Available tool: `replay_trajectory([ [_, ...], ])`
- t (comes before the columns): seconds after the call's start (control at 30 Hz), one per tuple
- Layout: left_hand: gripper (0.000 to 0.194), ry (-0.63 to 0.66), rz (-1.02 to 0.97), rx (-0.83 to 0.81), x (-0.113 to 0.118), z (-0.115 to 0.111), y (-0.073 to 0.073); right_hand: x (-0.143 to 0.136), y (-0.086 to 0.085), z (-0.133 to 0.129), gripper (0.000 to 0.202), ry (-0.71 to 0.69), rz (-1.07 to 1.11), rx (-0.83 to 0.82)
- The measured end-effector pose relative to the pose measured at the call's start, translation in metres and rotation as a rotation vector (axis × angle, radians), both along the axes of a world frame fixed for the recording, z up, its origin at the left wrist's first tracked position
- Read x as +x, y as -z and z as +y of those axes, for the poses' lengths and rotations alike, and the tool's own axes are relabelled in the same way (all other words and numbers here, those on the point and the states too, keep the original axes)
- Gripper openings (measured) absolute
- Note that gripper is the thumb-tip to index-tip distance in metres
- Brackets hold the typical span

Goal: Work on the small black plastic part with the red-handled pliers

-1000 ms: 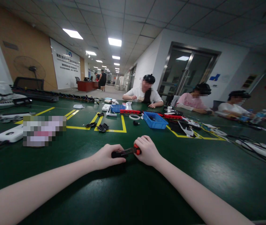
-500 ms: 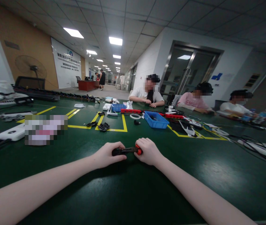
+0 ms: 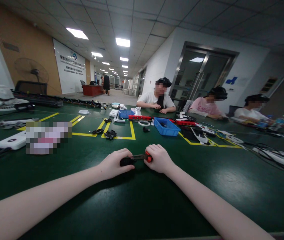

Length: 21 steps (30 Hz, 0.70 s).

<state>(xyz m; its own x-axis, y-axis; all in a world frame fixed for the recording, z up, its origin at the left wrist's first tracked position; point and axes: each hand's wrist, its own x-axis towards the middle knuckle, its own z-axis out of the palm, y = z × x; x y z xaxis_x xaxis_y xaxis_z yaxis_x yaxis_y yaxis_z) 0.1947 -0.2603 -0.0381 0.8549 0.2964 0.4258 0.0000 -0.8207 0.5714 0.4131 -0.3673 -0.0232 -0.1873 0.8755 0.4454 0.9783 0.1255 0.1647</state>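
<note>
My right hand (image 3: pixel 159 158) is wrapped round the red handles of a pair of pliers (image 3: pixel 139 156), whose metal jaws point left. Between the thumb and fingers of my left hand (image 3: pixel 116 163) is a small black part (image 3: pixel 127 161). The plier jaws reach to the top edge of this part; whether they bite on it is too small to tell. Both hands are close together, low over the green table (image 3: pixel 131 206).
Beyond my hands lie black pieces (image 3: pixel 110 134), a small black item (image 3: pixel 146 129), a white ring (image 3: pixel 144 123) and a blue bin (image 3: pixel 166 127). A white power strip (image 3: pixel 11 140) is at left, cables (image 3: pixel 277 155) at right. Three people sit across the table.
The pliers and my right hand have shifted slightly up, and the black part has tilted in my left hand. In the background, a standing person has changed position.
</note>
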Motion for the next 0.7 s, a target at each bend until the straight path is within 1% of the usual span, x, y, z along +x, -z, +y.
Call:
replay_trajectory([
  [0.13, 0.021, 0.002, -0.026, -0.010, 0.0004, 0.0002, -0.0001, 0.0034, -0.0019, -0.0003, 0.014, 0.014, 0.008, -0.019],
  [0.33, 0.021, 0.003, -0.038, -0.017, 0.0009, 0.0002, -0.0002, 0.0040, -0.0025, 0.0000, 0.014, -0.001, 0.014, -0.054],
  [0.7, 0.021, -0.008, -0.076, -0.015, 0.0009, 0.0036, 0.0038, 0.0023, -0.0017, -0.0002, 0.016, 0.021, 0.029, -0.092],
])
